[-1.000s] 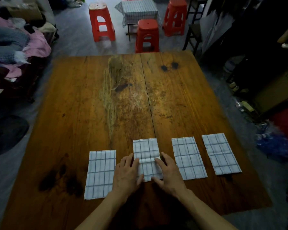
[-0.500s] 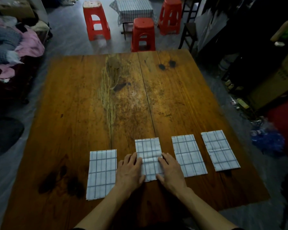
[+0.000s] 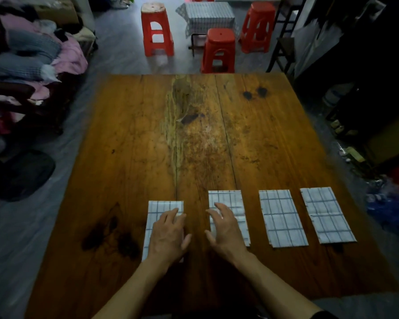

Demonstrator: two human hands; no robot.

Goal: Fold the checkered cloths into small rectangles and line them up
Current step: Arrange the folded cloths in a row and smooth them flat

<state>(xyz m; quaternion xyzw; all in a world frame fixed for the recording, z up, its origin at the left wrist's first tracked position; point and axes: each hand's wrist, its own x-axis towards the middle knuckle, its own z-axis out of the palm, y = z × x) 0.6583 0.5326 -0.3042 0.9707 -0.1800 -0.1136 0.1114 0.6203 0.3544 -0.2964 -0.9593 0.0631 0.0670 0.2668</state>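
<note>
Lengthwise, four folded cloths [image 3: 282,218] point away across the table [image 3: 129,157].

four folded checkered cloths [image 3: 282,218], flat, in row

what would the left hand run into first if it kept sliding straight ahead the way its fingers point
The left hand lies on the leftmost folded cloth, fingers pointing away from the person. Past that cloth's far edge there is only bare wooden table up to its far edge, so the way looks free.

Left hand [image 3: 168,236] and right hand [image 3: 226,231] lie side by side, fingers relaxed and spread.
</note>
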